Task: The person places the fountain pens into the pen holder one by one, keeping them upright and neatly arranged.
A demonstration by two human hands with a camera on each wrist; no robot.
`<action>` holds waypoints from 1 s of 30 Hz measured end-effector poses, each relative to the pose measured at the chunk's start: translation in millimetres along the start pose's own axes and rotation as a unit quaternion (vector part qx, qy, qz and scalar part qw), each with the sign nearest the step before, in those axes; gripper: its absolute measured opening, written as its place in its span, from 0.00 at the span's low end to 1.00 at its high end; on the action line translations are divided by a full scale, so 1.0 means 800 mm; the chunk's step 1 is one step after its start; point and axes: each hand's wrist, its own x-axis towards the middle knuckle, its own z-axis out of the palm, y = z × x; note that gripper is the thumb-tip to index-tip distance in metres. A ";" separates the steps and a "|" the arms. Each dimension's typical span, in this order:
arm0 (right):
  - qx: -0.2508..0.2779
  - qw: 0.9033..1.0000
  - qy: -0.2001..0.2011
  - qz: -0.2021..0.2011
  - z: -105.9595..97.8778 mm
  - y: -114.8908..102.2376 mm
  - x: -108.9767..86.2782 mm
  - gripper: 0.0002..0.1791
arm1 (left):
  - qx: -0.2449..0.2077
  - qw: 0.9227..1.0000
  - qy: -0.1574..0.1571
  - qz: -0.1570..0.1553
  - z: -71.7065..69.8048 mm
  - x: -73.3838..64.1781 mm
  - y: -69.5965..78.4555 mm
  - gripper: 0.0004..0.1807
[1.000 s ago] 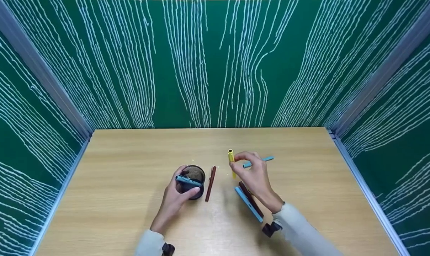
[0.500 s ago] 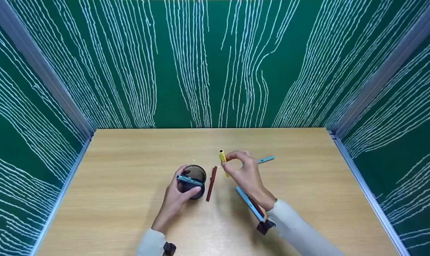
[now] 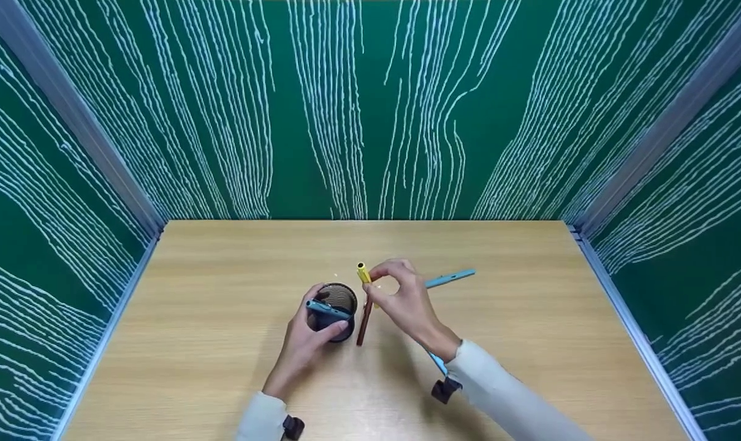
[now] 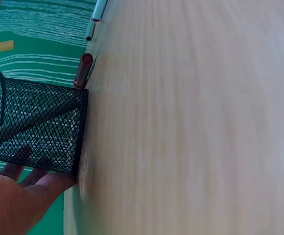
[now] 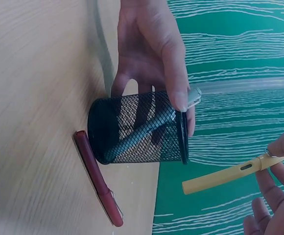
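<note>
My left hand (image 3: 309, 337) grips a black mesh pen cup (image 5: 142, 128) that stands upright on the table, thumb at its rim and fingers round its far side. A teal pen (image 3: 327, 309) leans inside the cup, its capped end poking above the rim. My right hand (image 3: 404, 297) pinches a yellow pen (image 5: 225, 177) near its cap between thumb and fingers. The yellow pen is in the air, right of the cup, its lower end pointing toward the cup in the right wrist view. A dark red pen (image 5: 97, 176) lies on the table right beside the cup's base.
A blue-teal pen (image 3: 451, 278) lies on the wooden table (image 3: 223, 263) beyond my right hand. A light blue pen (image 3: 437, 362) lies partly hidden under my right forearm. Green walls (image 3: 370, 122) with white wavy lines enclose the table at the back and sides.
My right hand has moved left with the yellow pen, closer to the cup, and now overlaps the red pen's top. My forearm now hides the dark pen beside the light blue one.
</note>
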 end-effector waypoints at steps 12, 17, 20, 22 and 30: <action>-0.004 0.999 -0.031 -0.025 0.018 -0.010 -0.001 0.09 | -0.013 1.000 -0.008 0.005 0.000 0.002 -0.002 0.49; 0.000 0.999 -0.049 -0.019 0.024 -0.013 -0.003 0.09 | -0.016 1.000 -0.012 -0.001 0.000 0.000 -0.003 0.49; 0.000 0.998 -0.054 -0.024 0.027 -0.015 -0.003 0.09 | -0.019 1.000 -0.015 0.001 0.000 -0.001 -0.002 0.48; 0.001 0.998 -0.057 -0.027 0.029 -0.017 -0.003 0.09 | -0.021 1.000 -0.015 0.002 0.000 -0.001 -0.002 0.48; 0.006 0.997 -0.063 -0.032 0.036 -0.028 0.002 0.09 | -0.024 1.000 -0.013 0.008 0.000 -0.001 -0.002 0.48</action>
